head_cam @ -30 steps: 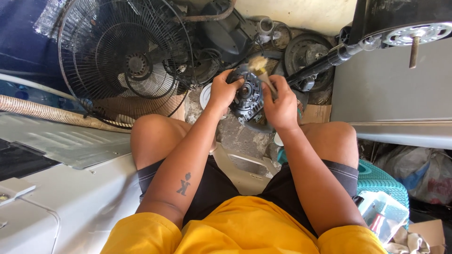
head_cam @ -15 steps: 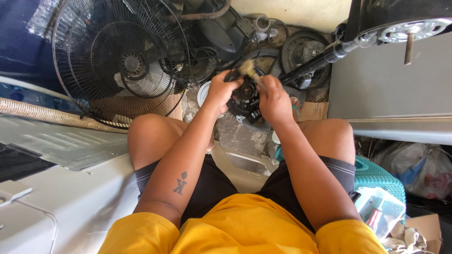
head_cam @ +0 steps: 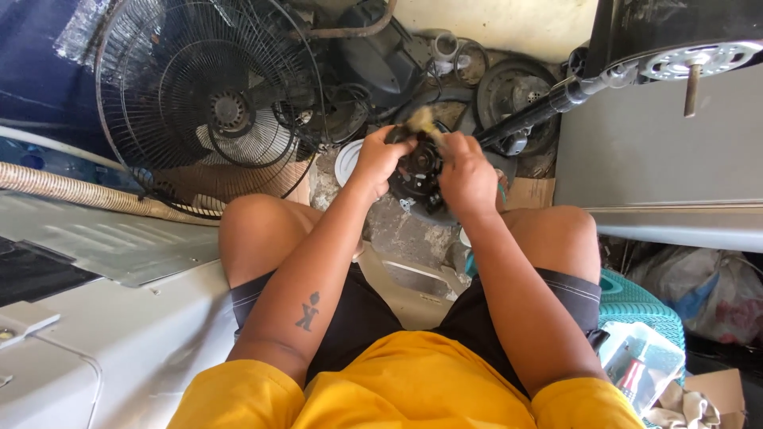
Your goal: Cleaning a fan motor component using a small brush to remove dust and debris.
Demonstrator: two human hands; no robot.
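Observation:
I sit with my knees apart and hold a black fan motor (head_cam: 418,173) up between them. My left hand (head_cam: 378,161) grips the motor's left side. My right hand (head_cam: 467,176) is closed around a brush handle on the motor's right side, and the brush's tan bristles (head_cam: 421,121) rest on the top of the motor.
A black wire fan guard (head_cam: 208,99) leans at the upper left. Dark fan housings and round parts (head_cam: 509,89) lie on the floor ahead. A grey metal cabinet (head_cam: 660,159) stands at the right, a white appliance panel (head_cam: 103,318) at the left, a teal basket (head_cam: 640,306) by my right thigh.
Both hands with the motor have shifted slightly up and left in view as my head moved. The brush bristles have moved across the motor's top.

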